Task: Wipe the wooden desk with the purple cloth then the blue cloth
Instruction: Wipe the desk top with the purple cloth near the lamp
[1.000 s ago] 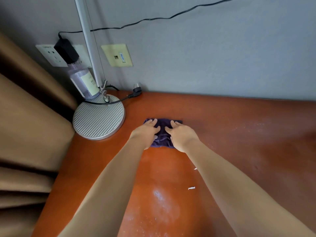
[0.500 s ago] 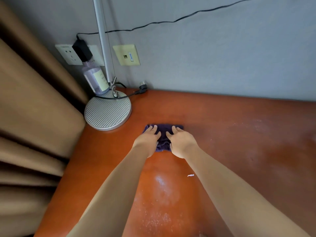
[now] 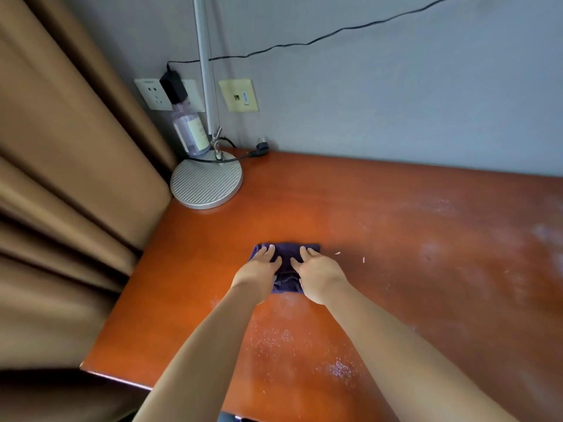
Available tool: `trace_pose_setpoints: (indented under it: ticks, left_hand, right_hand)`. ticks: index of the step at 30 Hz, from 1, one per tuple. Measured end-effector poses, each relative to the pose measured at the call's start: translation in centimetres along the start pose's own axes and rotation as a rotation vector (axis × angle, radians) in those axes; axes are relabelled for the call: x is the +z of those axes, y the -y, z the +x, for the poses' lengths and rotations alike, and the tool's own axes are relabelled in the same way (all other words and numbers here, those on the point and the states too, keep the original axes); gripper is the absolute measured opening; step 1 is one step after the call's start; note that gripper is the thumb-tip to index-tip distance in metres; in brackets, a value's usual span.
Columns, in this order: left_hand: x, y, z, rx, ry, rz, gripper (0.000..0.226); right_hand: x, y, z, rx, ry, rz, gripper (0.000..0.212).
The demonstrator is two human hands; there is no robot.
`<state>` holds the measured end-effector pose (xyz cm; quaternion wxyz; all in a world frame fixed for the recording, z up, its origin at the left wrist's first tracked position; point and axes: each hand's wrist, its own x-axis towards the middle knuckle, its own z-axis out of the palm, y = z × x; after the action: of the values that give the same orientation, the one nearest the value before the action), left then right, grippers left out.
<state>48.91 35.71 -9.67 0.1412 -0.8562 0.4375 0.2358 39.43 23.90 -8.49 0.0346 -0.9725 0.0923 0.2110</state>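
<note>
A folded purple cloth (image 3: pixel 286 266) lies flat on the reddish-brown wooden desk (image 3: pixel 396 239), left of its middle. My left hand (image 3: pixel 259 269) presses on the cloth's left part with straight fingers. My right hand (image 3: pixel 316 269) presses on its right part the same way. Pale dusty smears and small white crumbs (image 3: pixel 350 255) show on the desk to the right and in front of the cloth. No blue cloth is in view.
A round silver lamp base (image 3: pixel 207 184) with its pole stands in the desk's back left corner, beside a clear bottle (image 3: pixel 190 132) and a black cable with a plug (image 3: pixel 259 149). Brown curtains (image 3: pixel 61 178) hang along the left. The grey wall carries sockets.
Both hands have pulled the purple cloth back toward me, away from the lamp base and the wall. The camera view has shifted as well.
</note>
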Motion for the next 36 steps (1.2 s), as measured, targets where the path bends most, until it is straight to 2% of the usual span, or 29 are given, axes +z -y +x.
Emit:
trace_pose_setpoints:
  ticks: [8,22,29,36]
  left_hand:
    - [-0.6,1.8,2.9,0.018,-0.045,-0.044,0.06]
    - [-5.1,6.1,10.4,0.049,-0.119,-0.093,0.053]
    - [-4.2,5.2,9.0,0.015,-0.129,-0.081,0.059]
    - [-0.7,2.9,3.8,0.0,-0.092,-0.005,0.062]
  right_hand:
    - [-1.8,-0.3,3.0,0.027,0.005,-0.041,0.06]
    - [-4.9,-2.9,11.4,0.089,-0.051,0.004,0.055]
    - [-4.2,-2.6,9.7,0.075,-0.066,0.013,0.057]
    - [-1.8,-0.3,4.3,0.023,-0.032,-0.014,0.058]
